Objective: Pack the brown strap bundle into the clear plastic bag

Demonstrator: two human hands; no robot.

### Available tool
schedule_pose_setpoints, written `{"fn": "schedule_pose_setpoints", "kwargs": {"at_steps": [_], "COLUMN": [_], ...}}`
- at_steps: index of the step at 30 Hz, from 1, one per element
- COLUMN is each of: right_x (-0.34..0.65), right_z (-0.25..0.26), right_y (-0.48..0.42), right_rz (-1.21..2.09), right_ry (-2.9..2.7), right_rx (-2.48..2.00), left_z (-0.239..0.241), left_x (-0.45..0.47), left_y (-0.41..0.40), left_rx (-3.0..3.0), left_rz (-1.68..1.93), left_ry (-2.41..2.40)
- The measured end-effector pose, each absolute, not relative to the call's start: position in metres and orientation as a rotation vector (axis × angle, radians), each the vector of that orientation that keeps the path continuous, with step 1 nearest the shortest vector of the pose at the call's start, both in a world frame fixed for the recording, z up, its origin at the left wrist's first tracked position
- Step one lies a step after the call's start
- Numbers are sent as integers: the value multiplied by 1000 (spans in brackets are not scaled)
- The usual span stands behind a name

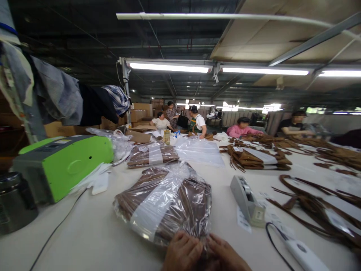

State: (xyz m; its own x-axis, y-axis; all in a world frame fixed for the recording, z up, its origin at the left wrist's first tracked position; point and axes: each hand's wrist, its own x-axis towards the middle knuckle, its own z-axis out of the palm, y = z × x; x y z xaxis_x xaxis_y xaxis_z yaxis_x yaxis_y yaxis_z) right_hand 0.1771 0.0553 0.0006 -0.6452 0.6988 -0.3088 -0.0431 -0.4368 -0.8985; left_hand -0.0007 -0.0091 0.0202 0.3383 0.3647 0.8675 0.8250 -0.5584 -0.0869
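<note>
A clear plastic bag stuffed with brown straps (166, 201) lies on the white table (93, 233) right in front of me. My left hand (182, 253) and my right hand (225, 256) meet at the bag's near end, at the bottom edge of the view. Both sets of fingers are curled and pressed onto the gathered plastic there. A grey tape dispenser (246, 201) stands just to the right of the bag.
A green and grey machine (63, 163) and a dark metal pot (15, 203) stand at the left, with a cable running toward me. More bagged straps (152, 154), loose brown straps (318, 209), a white handheld device (304, 256). Several people work at the table's far end.
</note>
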Motion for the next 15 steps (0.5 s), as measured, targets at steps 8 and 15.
{"fn": "schedule_pose_setpoints", "kwargs": {"at_steps": [8, 15], "right_x": [277, 360], "right_z": [59, 74], "right_y": [98, 150], "right_rz": [1483, 469], "right_ry": [-1214, -1457], "right_rx": [-1405, -1661], "left_z": [37, 35], "left_x": [-2, -2], "left_y": [-8, -8], "left_rx": [-2122, -2119], "left_rz": [-1228, -1229], "left_ry": [-1127, -1063]}}
